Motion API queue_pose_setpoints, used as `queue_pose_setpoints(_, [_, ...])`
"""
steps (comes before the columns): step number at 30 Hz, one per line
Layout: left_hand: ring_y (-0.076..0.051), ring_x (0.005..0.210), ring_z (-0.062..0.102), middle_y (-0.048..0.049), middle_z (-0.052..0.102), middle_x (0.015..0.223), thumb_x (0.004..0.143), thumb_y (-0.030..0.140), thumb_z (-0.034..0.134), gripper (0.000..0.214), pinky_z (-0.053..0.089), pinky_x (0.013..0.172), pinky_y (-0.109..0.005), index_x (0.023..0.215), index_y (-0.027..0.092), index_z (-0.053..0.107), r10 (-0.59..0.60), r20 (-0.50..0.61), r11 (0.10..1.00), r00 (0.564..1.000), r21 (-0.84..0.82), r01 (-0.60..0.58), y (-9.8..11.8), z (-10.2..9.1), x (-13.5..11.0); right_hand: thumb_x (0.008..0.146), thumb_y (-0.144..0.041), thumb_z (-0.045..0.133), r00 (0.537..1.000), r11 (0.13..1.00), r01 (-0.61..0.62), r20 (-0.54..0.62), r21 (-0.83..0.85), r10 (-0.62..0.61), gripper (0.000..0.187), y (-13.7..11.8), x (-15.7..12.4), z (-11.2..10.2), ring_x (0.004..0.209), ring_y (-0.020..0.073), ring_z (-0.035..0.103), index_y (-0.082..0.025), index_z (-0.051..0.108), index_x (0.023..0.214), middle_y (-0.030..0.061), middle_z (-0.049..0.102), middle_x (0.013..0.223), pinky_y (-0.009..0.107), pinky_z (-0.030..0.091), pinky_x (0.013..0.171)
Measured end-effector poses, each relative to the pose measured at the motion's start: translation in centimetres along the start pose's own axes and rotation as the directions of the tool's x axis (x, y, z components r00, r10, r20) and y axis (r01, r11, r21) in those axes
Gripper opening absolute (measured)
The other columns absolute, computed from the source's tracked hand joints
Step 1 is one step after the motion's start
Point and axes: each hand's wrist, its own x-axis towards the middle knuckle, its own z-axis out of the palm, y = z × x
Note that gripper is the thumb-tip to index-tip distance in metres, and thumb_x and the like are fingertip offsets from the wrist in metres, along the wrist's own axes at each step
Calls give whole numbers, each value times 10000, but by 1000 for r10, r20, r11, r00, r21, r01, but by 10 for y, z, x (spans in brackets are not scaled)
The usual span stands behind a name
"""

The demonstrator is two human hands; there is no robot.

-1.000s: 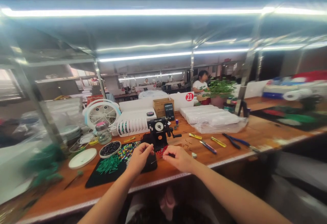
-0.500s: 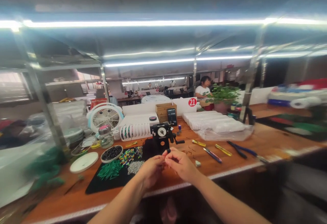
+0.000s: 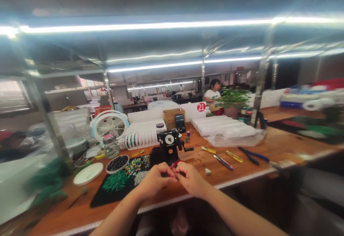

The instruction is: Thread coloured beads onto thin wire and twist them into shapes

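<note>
1. Head view, hands: left hand [image 3: 158, 180] and right hand [image 3: 191, 178] meet near the bench's front edge, fingers curled, tips close together. Gap between thumb and fingers narrow on both; whether either pinches something small, cannot tell.
2. Head view, nearest things: red pieces [image 3: 175, 164] just beyond the fingertips, partly hidden by the hands. Behind them, a black machine [image 3: 163, 144] with a round dial and a side crank [image 3: 189, 149].
3. Head view, left of the hands: black mat [image 3: 100, 198] bearing green pieces [image 3: 115, 181], multicoloured beads [image 3: 133, 167] and grey pieces [image 3: 141, 177], the last partly behind the left hand. Bowl [image 3: 117, 172] of black bits at the mat's far edge; white lid [image 3: 88, 174] beside it.
4. Head view, right of the hands: small white lump [image 3: 208, 171], two yellow-handled tools [image 3: 234, 156], blue-and-black pliers [image 3: 254, 156], all lying on the wooden bench [image 3: 285, 142].
5. Head view, further back: fan [image 3: 110, 126], cardboard box [image 3: 173, 119], plastic-wrapped white bundle [image 3: 224, 126], potted plant [image 3: 233, 97]. Person in a white top [image 3: 213, 96] beyond.
</note>
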Motion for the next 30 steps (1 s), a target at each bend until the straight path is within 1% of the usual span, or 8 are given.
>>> queue_pose_setpoints(3, [-209, 827, 548, -37, 603, 788, 673, 204, 690, 19, 421, 779, -333, 655, 208, 687, 161, -85, 956, 983, 261, -134, 1, 5, -3, 760, -55, 474, 999, 999, 36, -7, -13, -37, 201, -1, -1, -2, 692, 136, 493, -163, 539, 604, 10, 546, 697, 238, 361, 644])
queue_pose_setpoints(5, [-231, 907, 544, -58, 608, 899, 662, 129, 669, 194, 414, 841, -368, 830, 220, 704, 242, -186, 904, 952, 399, -152, -2, 7, -4, 779, -83, 489, 999, 1000, 22, -28, 3, -22, 183, -2, -1, -4, 730, 147, 511, -164, 566, 635, 22, 568, 735, 249, 374, 681])
queue_pose_setpoints(8, [-220, 903, 579, -68, 629, 958, 684, 102, 635, 373, 444, 841, -354, 1036, 221, 662, 223, -238, 922, 945, 365, -126, -10, 12, -2, 779, -115, 524, 999, 998, -40, -34, 44, 42, 164, -4, 0, -6, 735, 149, 521, -165, 584, 635, 17, 574, 727, 254, 384, 698])
queue_pose_setpoints(11, [-197, 800, 608, -57, 660, 861, 777, 217, 595, 214, 469, 760, -307, 962, 235, 702, 194, -183, 944, 964, 303, -133, -18, 18, -1, 762, -111, 538, 996, 994, -85, 3, 65, 85, 167, -3, 2, -7, 685, 137, 518, -162, 589, 612, -2, 571, 670, 241, 388, 660])
queue_pose_setpoints(18, [-157, 630, 540, -33, 568, 661, 807, 345, 557, 216, 417, 613, -264, 776, 247, 746, 246, -218, 942, 944, 283, -180, -20, 20, -5, 756, -159, 572, 984, 981, -169, 70, 91, 163, 150, 1, 8, -8, 540, 114, 494, -157, 630, 617, -28, 531, 542, 215, 356, 515])
queue_pose_setpoints(21, [-134, 561, 493, -7, 536, 580, 709, 354, 656, 168, 391, 571, -252, 651, 207, 712, 5, -310, 995, 951, -93, -36, -19, 20, -7, 751, -218, 619, 991, 989, -112, -61, 98, 119, 97, -3, 6, -10, 686, 133, 554, -165, 675, 693, 25, 610, 791, 226, 414, 608])
queue_pose_setpoints(24, [-105, 467, 445, 6, 537, 522, 643, 397, 700, 235, 336, 475, -227, 648, 165, 667, -279, -256, 893, 926, -423, 153, -19, 21, -6, 739, -316, 666, 962, 994, -97, -252, 50, 106, 143, -9, 1, -12, 716, 151, 553, -178, 702, 735, 49, 605, 855, 256, 430, 657])
queue_pose_setpoints(30, [-46, 379, 301, 36, 483, 446, 586, 414, 747, 318, 155, 396, -198, 683, 126, 654, -392, -188, 812, 901, -532, 242, -17, 24, -7, 689, -279, 694, 944, 893, -321, 28, 315, 329, 119, -15, -8, -5, 650, 154, 562, -164, 719, 713, 6, 656, 660, 257, 408, 653])
